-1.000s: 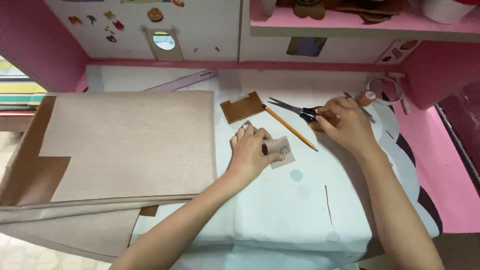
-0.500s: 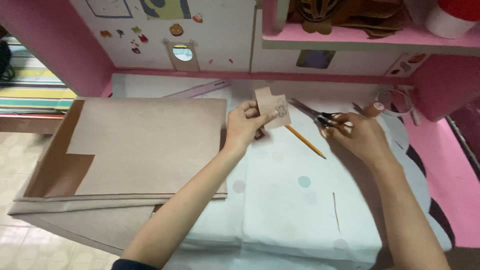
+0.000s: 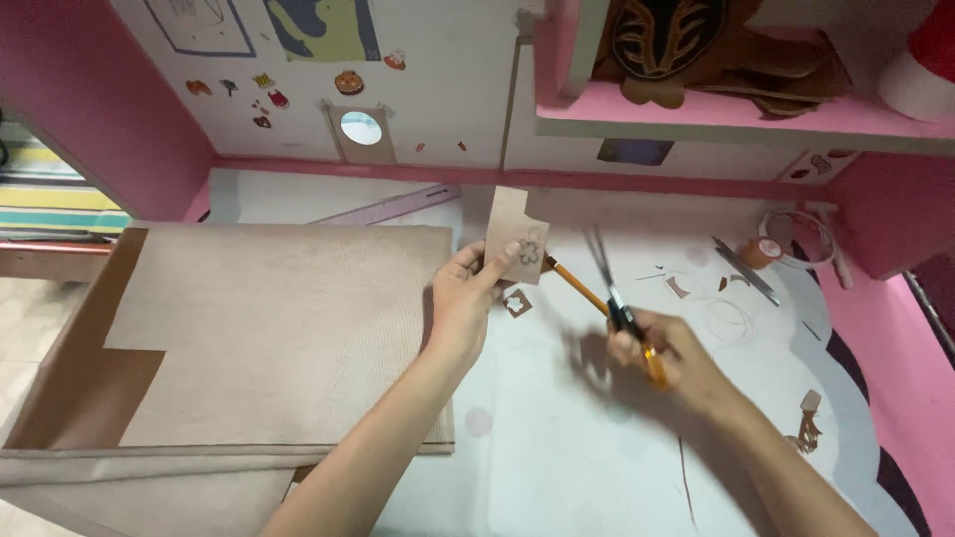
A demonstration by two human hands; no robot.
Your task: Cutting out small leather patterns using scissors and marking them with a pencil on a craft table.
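Right hand gripped blurred scissors low over the desk, left hand pinched small cardboard piece aloft; risk: blades near thumb, flimsy card could twist, ruining drawn flower.

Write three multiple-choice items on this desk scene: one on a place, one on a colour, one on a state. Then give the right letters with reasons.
1. Where is the small tan cardboard piece with a drawn flower?
A. Flat on the desk
B. Raised in the left hand
C. On the shelf

2. What colour is the long pencil lying on the white desk top?
A. Orange
B. Blue
C. Green

3. What does the right hand hold?
A. Nothing
B. A ruler
C. Black-handled scissors

Answers: 1 B, the fingers pinch the piece's lower edge above the desk. 2 A, its shaft shows orange beside the hand. 3 C, the blades point up from the hand's grip.
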